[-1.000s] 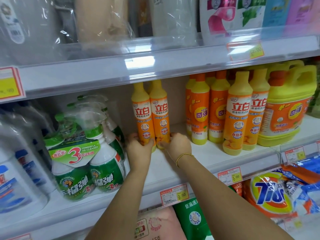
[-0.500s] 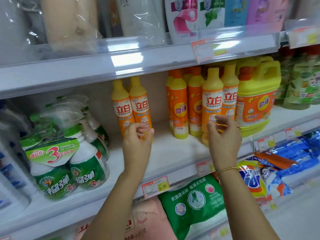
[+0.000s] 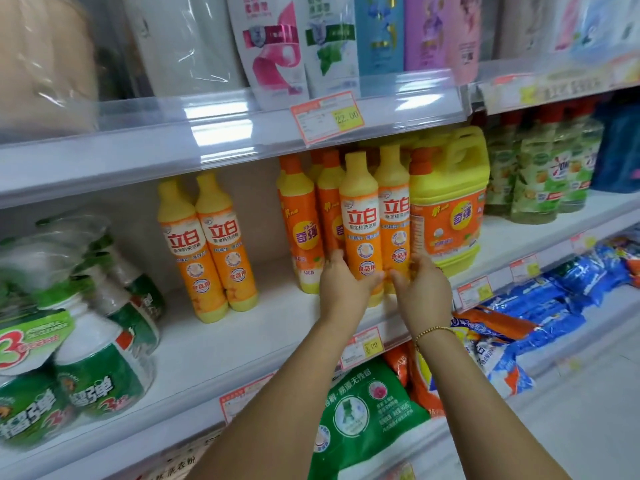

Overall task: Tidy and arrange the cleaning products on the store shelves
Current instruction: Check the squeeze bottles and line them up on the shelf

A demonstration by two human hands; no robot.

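- The fingers of the left hand curl round the lower left side of a tall orange plastic dish-soap bottle with a yellow neck, with the thumb across its front.
- The fingers of the right hand curl round the lower right side of a matching second bottle, which touches the first on its right.
- Both bottles stand upright between the two hands, near the front edge of the white shelf.
- Risk: the bottles are tall and narrow and are held low. A quick push or pull would likely tip them, either forward off the shelf or back into their neighbours.
- Just behind the left fingers stands a row of orange bottles with round yellow labels, close enough to be knocked over.
- Just beside the right fingers sits a large yellow plastic jug with a handle, which leaves little room on that side.
- Well to the left of the left fingers, a separate pair of the same orange bottles stands alone.
- Below the hands, an orange price tag hangs on the shelf edge.
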